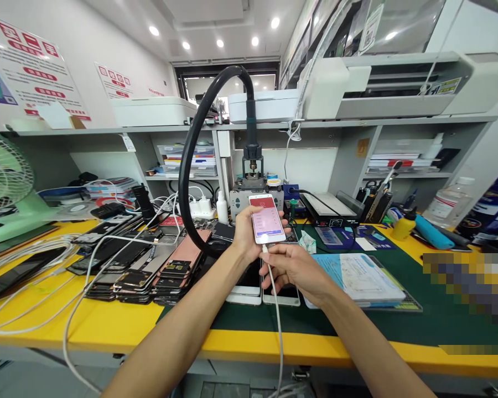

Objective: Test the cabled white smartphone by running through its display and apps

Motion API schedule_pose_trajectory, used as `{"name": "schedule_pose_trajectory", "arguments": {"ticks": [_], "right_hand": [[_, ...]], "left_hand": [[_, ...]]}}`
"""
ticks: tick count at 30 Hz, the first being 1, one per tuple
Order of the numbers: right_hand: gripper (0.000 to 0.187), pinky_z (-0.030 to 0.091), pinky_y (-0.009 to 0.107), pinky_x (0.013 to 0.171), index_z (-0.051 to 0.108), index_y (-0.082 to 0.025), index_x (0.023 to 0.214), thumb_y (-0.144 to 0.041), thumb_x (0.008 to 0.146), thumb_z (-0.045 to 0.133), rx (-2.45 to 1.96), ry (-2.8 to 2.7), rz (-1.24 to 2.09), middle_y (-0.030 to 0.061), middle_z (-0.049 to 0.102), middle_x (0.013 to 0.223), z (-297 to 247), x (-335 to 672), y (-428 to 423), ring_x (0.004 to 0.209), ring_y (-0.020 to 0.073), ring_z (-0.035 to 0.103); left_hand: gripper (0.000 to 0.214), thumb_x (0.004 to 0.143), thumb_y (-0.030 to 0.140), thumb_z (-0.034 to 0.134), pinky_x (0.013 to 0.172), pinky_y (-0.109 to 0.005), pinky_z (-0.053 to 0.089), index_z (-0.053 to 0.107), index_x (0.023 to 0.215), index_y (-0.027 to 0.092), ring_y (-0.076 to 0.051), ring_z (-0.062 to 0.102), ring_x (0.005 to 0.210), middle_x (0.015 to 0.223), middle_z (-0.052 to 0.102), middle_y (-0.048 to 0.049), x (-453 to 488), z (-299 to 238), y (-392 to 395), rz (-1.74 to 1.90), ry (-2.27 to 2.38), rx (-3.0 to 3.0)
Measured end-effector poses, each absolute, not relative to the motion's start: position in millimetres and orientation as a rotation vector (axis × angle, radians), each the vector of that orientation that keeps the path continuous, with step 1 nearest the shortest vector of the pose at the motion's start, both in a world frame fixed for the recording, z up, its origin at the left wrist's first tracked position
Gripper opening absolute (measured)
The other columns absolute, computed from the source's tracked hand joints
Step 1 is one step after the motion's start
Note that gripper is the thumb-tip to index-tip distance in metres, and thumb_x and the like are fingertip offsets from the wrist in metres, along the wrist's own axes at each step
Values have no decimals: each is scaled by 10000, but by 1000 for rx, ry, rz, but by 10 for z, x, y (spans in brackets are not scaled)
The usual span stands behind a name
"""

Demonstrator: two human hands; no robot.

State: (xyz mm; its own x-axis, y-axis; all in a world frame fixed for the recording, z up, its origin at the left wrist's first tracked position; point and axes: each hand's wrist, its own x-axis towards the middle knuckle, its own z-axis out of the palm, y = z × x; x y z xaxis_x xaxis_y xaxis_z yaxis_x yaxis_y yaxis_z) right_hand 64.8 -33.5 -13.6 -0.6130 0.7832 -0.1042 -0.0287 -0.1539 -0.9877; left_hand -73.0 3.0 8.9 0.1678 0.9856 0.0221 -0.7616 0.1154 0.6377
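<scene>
My left hand (245,235) is wrapped round a white smartphone (267,219), whose lit screen shows a red band above a pale pink list. Held over the bench, the phone is tilted toward me. A white charging cable (274,298) runs from the phone's lower edge down past the bench front. My right hand (292,268) pinches the cable's plug just below the phone; whether the plug is fully seated I cannot tell. Beneath my hands lie two white-edged phones (243,298), partly hidden by my fingers and the cable.
Stacks of dismantled phones (176,271) and tangled white cables (37,260) crowd the left. A thick black hose (186,166) arches up behind my left arm. To the right are a booklet (357,279) and a flat heating plate (332,207). A green fan (8,171) stands far left.
</scene>
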Motion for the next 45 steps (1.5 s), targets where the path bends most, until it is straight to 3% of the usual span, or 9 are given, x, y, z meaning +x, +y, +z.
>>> {"name": "schedule_pose_trajectory", "arguments": {"ticks": [3, 7, 14, 30, 34, 40, 45], "right_hand": [[236, 510, 218, 451, 576, -138, 885, -351, 860, 674, -879, -1538, 1827, 62, 690, 778, -106, 650, -350, 596, 163, 699], [215, 503, 211, 444, 573, -136, 869, -331, 867, 665, -893, -1533, 1834, 62, 689, 764, -81, 647, -363, 587, 159, 697], [268, 508, 209, 450, 568, -143, 873, -382, 849, 684, -861, -1555, 1844, 62, 696, 788, -128, 653, -341, 600, 162, 703], [229, 502, 209, 450, 570, -137, 851, -345, 865, 663, -878, -1571, 1841, 66, 691, 770, -87, 653, -353, 591, 160, 695], [247, 511, 215, 458, 572, -137, 846, -361, 856, 676, -881, -1571, 1852, 70, 689, 766, -80, 653, -357, 587, 159, 691], [245, 497, 213, 453, 569, -134, 853, -358, 860, 668, -866, -1586, 1854, 69, 689, 776, -92, 662, -361, 597, 167, 694], [252, 500, 216, 466, 567, -133, 846, -368, 865, 655, -847, -1603, 1853, 72, 692, 792, -110, 668, -368, 610, 166, 695]], "left_hand": [[505, 654, 125, 489, 755, -440, 594, 630, 1129, 25, -282, 717, 802, 892, 726, -174, -721, 68, 47, 1322, 515, 594], [557, 597, 74, 487, 735, -407, 597, 634, 1130, 13, -285, 719, 809, 869, 725, -174, -723, 29, 79, 1293, 551, 621], [566, 577, 62, 487, 677, -328, 590, 642, 1121, 28, -256, 720, 774, 839, 726, -152, -736, -3, 104, 1274, 571, 633], [544, 605, 124, 489, 756, -443, 592, 649, 1115, 23, -290, 722, 786, 868, 732, -172, -749, 9, 92, 1292, 512, 605], [491, 663, 152, 503, 760, -438, 590, 649, 1116, 34, -285, 721, 795, 896, 734, -169, -738, 33, 65, 1315, 499, 595], [476, 857, 431, 499, 734, -457, 587, 647, 1108, 55, -299, 711, 823, 973, 722, -191, -757, 73, 35, 1365, 418, 575], [478, 898, 461, 446, 669, -443, 586, 660, 1048, 60, -273, 697, 735, 937, 715, -171, -754, 80, 23, 1361, 394, 629]]}}
